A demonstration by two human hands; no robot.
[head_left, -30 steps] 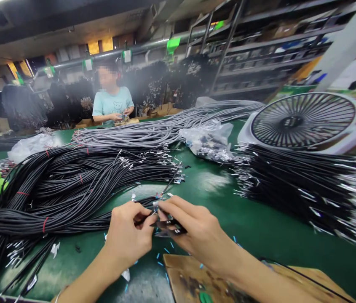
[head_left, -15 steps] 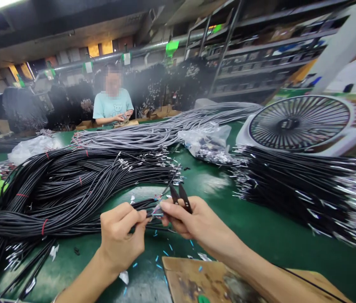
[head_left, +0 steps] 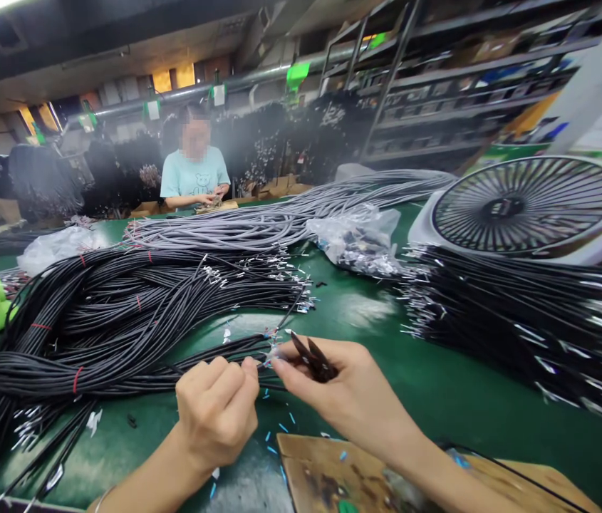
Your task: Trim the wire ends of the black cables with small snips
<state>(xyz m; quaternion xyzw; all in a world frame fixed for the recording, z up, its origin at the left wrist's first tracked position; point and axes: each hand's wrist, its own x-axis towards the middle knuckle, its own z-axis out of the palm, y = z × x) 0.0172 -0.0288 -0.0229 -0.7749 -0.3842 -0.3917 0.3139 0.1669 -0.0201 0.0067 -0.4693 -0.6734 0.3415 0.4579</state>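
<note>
My left hand (head_left: 218, 410) is closed in a pinch at the end of a black cable, its fingertips close to my right thumb. Thin coloured wires (head_left: 267, 362) show between the two hands. Inside my right hand (head_left: 351, 381) lies a pair of small black snips (head_left: 312, 358), pointed blades sticking up and left. The thumb and finger of that hand also pinch toward the wire ends, though the exact contact is hidden. Just behind the hands, black cables (head_left: 215, 350) with stripped ends lie on the green table (head_left: 375, 399).
A large bundle of black cables (head_left: 113, 299) fills the left; another bundle (head_left: 493, 320) lies right, below a fan (head_left: 525, 206). Grey cables (head_left: 226, 231) and a plastic bag (head_left: 357, 235) lie behind. In front is a stained board (head_left: 327, 477). A co-worker (head_left: 194, 174) sits opposite.
My left hand has turned, its back now facing me more, and shifted slightly right. The snips have tilted lower to the left in my right hand.
</note>
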